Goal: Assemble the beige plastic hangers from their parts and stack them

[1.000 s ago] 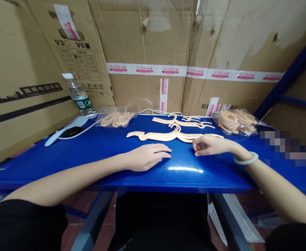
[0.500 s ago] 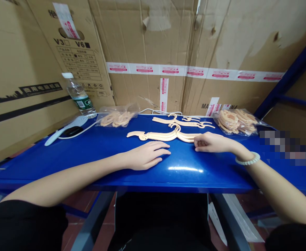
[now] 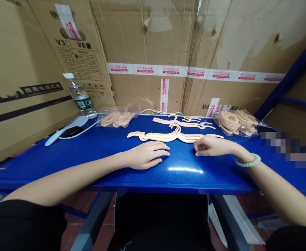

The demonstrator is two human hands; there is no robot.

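My left hand (image 3: 147, 156) lies flat and open on the blue table (image 3: 90, 153), fingers stretched out toward the right, holding nothing. My right hand (image 3: 211, 145) rests on the table with its fingers loosely curled in, just in front of the right arm of a peach plastic hanger (image 3: 163, 136). I see nothing in its fingers. A white bead bracelet (image 3: 247, 161) sits on my right wrist. More peach hangers (image 3: 184, 122) lie behind the front one.
Clear bags of peach plastic parts lie at the back left (image 3: 116, 118) and back right (image 3: 236, 122). A water bottle (image 3: 80, 96) stands far left, beside a white handled device (image 3: 64, 129) with a cord. Cardboard boxes (image 3: 153, 42) wall in the back and left.
My right hand slid slightly toward the hanger, then back a little, staying curled. My left hand has barely moved.
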